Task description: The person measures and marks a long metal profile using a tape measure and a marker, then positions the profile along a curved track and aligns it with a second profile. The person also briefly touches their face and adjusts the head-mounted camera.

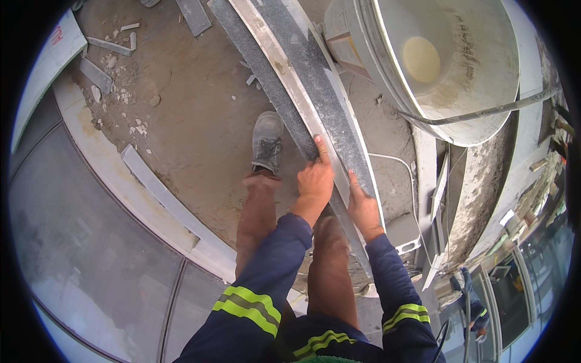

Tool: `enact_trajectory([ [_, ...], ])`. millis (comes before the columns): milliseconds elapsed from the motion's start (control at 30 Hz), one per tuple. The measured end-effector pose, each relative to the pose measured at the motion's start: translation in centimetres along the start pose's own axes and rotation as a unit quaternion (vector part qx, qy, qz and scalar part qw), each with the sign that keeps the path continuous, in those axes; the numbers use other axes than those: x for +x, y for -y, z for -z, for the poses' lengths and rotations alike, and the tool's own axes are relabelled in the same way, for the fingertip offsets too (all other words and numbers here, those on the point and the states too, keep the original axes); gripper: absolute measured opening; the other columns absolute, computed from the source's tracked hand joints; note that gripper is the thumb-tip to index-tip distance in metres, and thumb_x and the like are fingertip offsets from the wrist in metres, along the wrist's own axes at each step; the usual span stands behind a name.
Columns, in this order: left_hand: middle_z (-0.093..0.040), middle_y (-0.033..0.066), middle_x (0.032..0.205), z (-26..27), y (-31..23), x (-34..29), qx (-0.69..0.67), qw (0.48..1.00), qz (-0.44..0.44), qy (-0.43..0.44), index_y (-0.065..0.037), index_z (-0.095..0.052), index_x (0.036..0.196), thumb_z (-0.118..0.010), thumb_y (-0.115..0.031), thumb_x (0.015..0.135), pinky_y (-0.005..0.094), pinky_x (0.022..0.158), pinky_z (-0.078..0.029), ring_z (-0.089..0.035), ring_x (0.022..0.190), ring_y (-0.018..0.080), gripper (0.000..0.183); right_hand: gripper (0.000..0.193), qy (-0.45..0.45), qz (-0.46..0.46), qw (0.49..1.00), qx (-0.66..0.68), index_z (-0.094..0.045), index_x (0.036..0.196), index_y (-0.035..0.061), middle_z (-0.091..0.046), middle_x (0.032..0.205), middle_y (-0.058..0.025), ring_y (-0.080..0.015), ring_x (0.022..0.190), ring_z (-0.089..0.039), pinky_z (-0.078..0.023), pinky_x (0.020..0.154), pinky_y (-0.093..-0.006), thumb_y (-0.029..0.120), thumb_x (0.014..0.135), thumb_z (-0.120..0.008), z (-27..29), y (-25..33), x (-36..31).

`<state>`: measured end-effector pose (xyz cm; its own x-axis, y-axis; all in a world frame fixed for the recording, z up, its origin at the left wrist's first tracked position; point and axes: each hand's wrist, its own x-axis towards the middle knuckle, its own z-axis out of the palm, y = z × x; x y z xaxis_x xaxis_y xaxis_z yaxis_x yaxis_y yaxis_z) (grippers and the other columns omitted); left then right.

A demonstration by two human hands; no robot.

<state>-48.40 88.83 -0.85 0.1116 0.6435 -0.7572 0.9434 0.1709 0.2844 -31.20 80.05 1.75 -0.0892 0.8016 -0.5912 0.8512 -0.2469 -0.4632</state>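
A long, pale, dusty straightedge (278, 63) lies lengthwise over dark grey stone slabs (324, 91). On it rests my left hand (316, 184), index finger stretched along its face, the other fingers curled at its edge. Just to the right and nearer to me is my right hand (363, 210), its index finger pointing forward on the stone beside the straightedge. The right hand's remaining fingers are folded and mostly hidden, so anything in them is out of sight. Below the hands, the slab's near end runs beside my right leg.
A large white bucket (378, 66) stands at the upper right, a cable (478, 115) across its mouth. My boot (267, 145) is on the dusty floor left of the slabs. Stone offcuts (97, 75) lie at upper left; glass panels (91, 242) border the left. Another person (474, 299) is at lower right.
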Motion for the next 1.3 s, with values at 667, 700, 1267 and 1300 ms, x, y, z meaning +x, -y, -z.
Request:
enact_trajectory([
  [667,-0.078,0.0128,0.106,-2.2,0.8,0.1,-0.001,0.999,-0.018,-0.044,0.009,-0.005,0.169,-0.075,-0.021,0.093,0.0420,0.074,-0.064,-0.077,0.089,0.0306,0.107,0.050,0.043,0.027,0.998,0.023,-0.055,0.147,0.0144,-0.074,0.109,-0.0322,-0.0512,0.107,-0.073,-0.059,0.091,-0.0600,0.004,0.098,-0.056,11.6,21.1,25.8],
  [700,-0.078,0.0136,0.108,-1.5,0.3,-0.1,0.003,1.000,-0.013,-0.025,0.009,-0.002,0.169,-0.076,-0.022,0.093,0.0427,0.074,-0.064,-0.077,0.089,0.0319,0.111,0.058,0.043,-0.005,0.999,0.008,-0.050,0.154,0.0183,-0.075,0.105,-0.0325,-0.0520,0.103,-0.074,-0.059,0.087,-0.0615,0.004,0.098,-0.055,10.3,17.6,21.7],
  [1267,-0.075,0.0178,0.131,0.9,-0.4,0.2,-0.014,0.999,0.020,0.047,0.006,0.005,0.170,-0.072,-0.023,0.098,0.0470,0.082,-0.065,-0.076,0.101,0.0383,0.110,0.077,0.030,-0.023,0.999,-0.023,-0.035,0.170,0.0186,-0.073,0.101,-0.0263,-0.0470,0.081,-0.073,-0.059,0.074,-0.0571,0.003,0.097,-0.058,5.7,6.3,4.8],
  [1300,-0.075,0.0175,0.131,0.7,-0.2,0.0,-0.025,0.999,0.011,0.039,0.006,0.005,0.170,-0.071,-0.022,0.098,0.0471,0.081,-0.065,-0.076,0.101,0.0380,0.108,0.078,0.025,-0.015,0.999,-0.027,-0.035,0.170,0.0193,-0.073,0.099,-0.0253,-0.0461,0.080,-0.073,-0.059,0.074,-0.0566,0.003,0.097,-0.059,5.1,6.1,5.6],
])
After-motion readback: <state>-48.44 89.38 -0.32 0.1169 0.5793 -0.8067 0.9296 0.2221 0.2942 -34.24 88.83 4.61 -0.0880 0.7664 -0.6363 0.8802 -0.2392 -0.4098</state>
